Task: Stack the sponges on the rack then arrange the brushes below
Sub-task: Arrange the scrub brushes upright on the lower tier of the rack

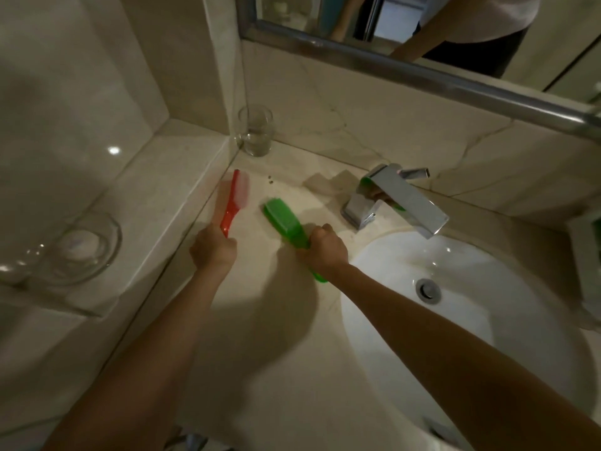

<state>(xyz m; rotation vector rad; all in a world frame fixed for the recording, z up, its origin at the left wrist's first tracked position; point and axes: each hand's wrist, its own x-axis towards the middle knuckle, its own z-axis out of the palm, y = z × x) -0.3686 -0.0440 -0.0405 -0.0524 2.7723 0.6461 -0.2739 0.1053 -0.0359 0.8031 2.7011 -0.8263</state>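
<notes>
My left hand (213, 250) grips the handle of a red brush (232, 201), whose blurred head points away towards the corner of the marble counter (260, 336). A green brush (286, 224) is held by its handle in my right hand (325, 247); its head lies low over the counter, and the handle's end sticks out behind my wrist. The two brushes are side by side, a hand's width apart. No sponge or rack is plainly in view.
A clear drinking glass (257, 131) stands in the back corner. A chrome faucet (400, 198) and a white basin (455, 307) lie to the right. A glass dish (81, 252) sits on the raised ledge at left. A mirror (406, 21) hangs above.
</notes>
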